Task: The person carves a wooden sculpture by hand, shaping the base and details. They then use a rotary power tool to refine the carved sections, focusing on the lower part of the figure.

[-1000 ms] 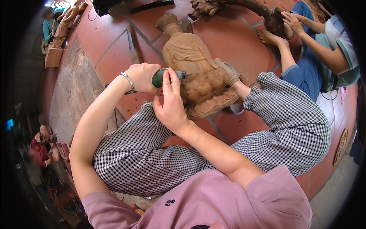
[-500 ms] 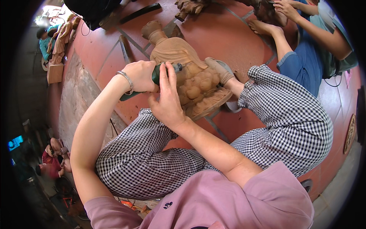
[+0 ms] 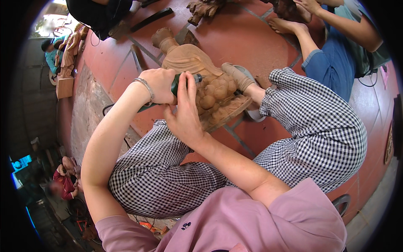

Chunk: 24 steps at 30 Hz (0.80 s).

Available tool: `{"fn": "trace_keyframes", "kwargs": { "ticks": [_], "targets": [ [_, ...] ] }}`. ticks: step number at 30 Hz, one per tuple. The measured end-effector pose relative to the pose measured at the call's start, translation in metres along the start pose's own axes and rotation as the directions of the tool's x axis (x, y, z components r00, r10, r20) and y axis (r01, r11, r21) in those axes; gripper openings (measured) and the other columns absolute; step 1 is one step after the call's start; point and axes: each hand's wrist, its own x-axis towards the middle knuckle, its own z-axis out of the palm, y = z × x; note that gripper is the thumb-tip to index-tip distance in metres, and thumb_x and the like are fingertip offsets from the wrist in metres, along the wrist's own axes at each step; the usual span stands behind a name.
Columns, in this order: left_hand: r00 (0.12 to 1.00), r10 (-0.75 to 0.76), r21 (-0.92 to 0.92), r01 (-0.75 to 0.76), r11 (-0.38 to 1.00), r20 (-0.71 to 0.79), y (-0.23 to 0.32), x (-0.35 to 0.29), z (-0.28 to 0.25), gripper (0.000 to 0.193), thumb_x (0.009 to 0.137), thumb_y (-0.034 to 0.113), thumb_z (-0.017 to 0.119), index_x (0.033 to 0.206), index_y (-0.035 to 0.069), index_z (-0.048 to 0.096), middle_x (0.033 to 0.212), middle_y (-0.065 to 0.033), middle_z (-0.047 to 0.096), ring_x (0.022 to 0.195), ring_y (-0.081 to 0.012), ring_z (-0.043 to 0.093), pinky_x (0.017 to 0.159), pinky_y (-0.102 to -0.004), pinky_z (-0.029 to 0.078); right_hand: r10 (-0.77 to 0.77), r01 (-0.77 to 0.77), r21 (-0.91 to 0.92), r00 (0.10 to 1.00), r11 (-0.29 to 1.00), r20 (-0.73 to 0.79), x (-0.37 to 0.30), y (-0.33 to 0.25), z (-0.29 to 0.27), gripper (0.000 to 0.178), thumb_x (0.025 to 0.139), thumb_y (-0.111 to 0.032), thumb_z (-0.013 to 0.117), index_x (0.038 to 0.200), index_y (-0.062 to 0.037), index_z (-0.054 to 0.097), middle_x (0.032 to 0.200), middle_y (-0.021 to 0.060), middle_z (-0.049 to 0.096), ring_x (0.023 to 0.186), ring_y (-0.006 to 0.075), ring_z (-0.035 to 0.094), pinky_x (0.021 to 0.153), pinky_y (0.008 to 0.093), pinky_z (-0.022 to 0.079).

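A carved wooden figure (image 3: 191, 57) lies on the floor between my legs, its robed back above a base of rounded lumps (image 3: 217, 89). My left hand (image 3: 158, 84), with a bracelet at the wrist, is wrapped round the body of a green handheld power grinder (image 3: 174, 86). Against the grinder's front end press the outstretched fingers of my right hand (image 3: 184, 119), steadying it. The tool's dark nose (image 3: 197, 78) points at the lumps; its tip is too small to make out. My foot (image 3: 239, 78) is against the base's far right side.
Beyond the figure lie a dark flat bar (image 3: 152, 19), a rough wood piece (image 3: 203, 10) and a long narrow tool (image 3: 137, 58) on the red tiles. A co-worker in blue trousers (image 3: 329, 69) sits at the upper right. Another carved figure (image 3: 69, 54) stands far left.
The whole view has shifted slightly. Both hands keep their hold on the grinder, and its nose stays over the lumps. A dark cord now shows behind my left wrist.
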Motion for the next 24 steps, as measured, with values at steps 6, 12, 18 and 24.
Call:
{"fn": "trace_keyframes", "kwargs": {
  "ticks": [6, 12, 18, 24],
  "targets": [
    [0.999, -0.006, -0.031, 0.004, 0.999, -0.053, -0.009, 0.001, 0.011, 0.064, 0.067, 0.036, 0.078, 0.111, -0.007, 0.061, 0.102, -0.0257, 0.071, 0.1, -0.037, 0.071, 0.088, -0.042, 0.056, 0.033, -0.037, 0.074, 0.998, 0.997, 0.055, 0.005, -0.001, -0.003, 0.085, 0.081, 0.007, 0.062, 0.151, 0.0162, 0.015, 0.157, 0.0361, 0.012, 0.143, 0.0521, 0.03, 0.112, 0.0451, 0.04],
    [1.0, 0.026, -0.025, -0.027, 0.999, -0.012, 0.003, -0.003, 0.008, 0.055, 0.064, 0.024, 0.073, 0.109, -0.005, 0.059, 0.097, -0.0267, 0.07, 0.096, -0.0419, 0.069, 0.085, -0.0462, 0.055, 0.091, -0.091, 0.032, 0.996, 0.995, 0.001, -0.007, -0.003, -0.001, 0.085, 0.08, 0.007, 0.061, 0.152, 0.0157, 0.016, 0.158, 0.0342, 0.013, 0.143, 0.0496, 0.032, 0.109, 0.0419, 0.043],
    [0.999, 0.003, -0.065, -0.006, 0.998, -0.044, -0.007, -0.001, 0.015, 0.057, 0.065, 0.028, 0.074, 0.109, -0.005, 0.06, 0.099, -0.0267, 0.07, 0.097, -0.0401, 0.069, 0.086, -0.0442, 0.055, 0.026, -0.026, 0.011, 0.999, 1.0, 0.024, -0.002, 0.0, -0.001, 0.083, 0.08, 0.007, 0.061, 0.151, 0.0165, 0.017, 0.157, 0.0347, 0.014, 0.142, 0.0503, 0.034, 0.103, 0.041, 0.049],
    [0.999, -0.029, -0.162, 0.024, 0.987, -0.03, -0.018, -0.003, 0.016, 0.062, 0.066, 0.036, 0.076, 0.11, -0.006, 0.062, 0.105, -0.0268, 0.07, 0.102, -0.0371, 0.07, 0.089, -0.0415, 0.055, 0.015, -0.019, 0.041, 0.997, 0.999, 0.081, 0.006, -0.006, -0.003, 0.08, 0.08, 0.007, 0.062, 0.147, 0.0197, 0.02, 0.156, 0.0362, 0.017, 0.14, 0.0531, 0.035, 0.11, 0.0454, 0.043]
  ]
}}
